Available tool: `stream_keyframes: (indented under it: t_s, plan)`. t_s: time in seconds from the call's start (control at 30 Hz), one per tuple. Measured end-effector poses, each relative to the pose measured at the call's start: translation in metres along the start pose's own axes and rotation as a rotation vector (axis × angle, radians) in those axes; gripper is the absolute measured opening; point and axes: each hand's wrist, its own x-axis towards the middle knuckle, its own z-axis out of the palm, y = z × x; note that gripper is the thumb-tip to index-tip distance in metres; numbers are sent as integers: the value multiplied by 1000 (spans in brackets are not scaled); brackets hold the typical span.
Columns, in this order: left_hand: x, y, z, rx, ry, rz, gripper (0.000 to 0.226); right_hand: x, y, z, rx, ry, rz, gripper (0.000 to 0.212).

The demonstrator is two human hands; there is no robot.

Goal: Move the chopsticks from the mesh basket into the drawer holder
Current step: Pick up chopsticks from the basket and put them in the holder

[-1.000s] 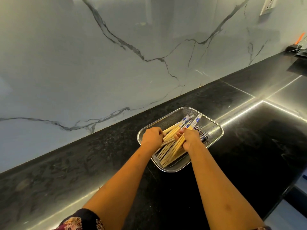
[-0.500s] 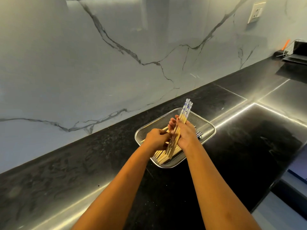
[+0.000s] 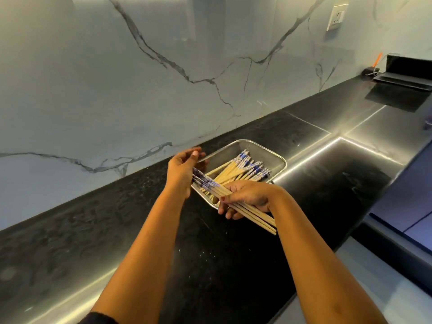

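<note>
Head view: the right hand [image 3: 247,197] is closed around a bundle of chopsticks [image 3: 236,199], fingers curled over the wooden shafts, the bundle lying level across the near edge of the mesh basket [image 3: 278,161]. The blue-patterned tops stick out on the thumb side of that grip and reach the left hand [image 3: 181,170], whose palm meets the tops while its fingers are spread loosely and clasp nothing that can be made out. The plain tips jut out past the far side of the grip, over the black countertop [image 3: 233,265]. Beyond the grip, more chopsticks [image 3: 243,170] lie loose inside the basket, partly hidden by the right hand and the held bundle. Behind the basket rises a marble wall [image 3: 117,90] with a socket [image 3: 336,17]; a dark stand [image 3: 404,73] sits well off to the right
</note>
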Motion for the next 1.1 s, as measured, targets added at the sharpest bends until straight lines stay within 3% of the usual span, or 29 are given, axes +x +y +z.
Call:
stream_keyframes:
  t_s: [0.1,0.17,0.37,0.47,0.53,0.63,0.77,1.0,1.1]
  plan:
    - [-31,-15,-23,68,-220,-155,22,-13,7,18,-56,-72,103,14]
    - [-49,-27,-34,-32,-252,-222,25,-20,16,33,-58,-89,141,15]
    - [-106,-65,-63,-103,-36,-289,31,-60,61,74,-116,-41,224,33]
    - [-130,-76,-85,-182,130,-313,30,-106,101,79,-102,95,228,23]
    - [-149,-85,-95,-216,221,-321,28,-134,131,87,55,255,155,21]
    - [-183,-101,-93,-262,310,-322,27,-150,172,118,552,566,-134,32]
    - [-225,-120,-71,-263,308,-335,30,-141,204,159,1123,878,-372,15]
    - [-287,-140,-30,-165,224,-359,22,-175,220,173,1391,1157,-642,18]
    - [-319,-158,0,-128,186,-372,22,-184,220,169,1423,1183,-645,15]
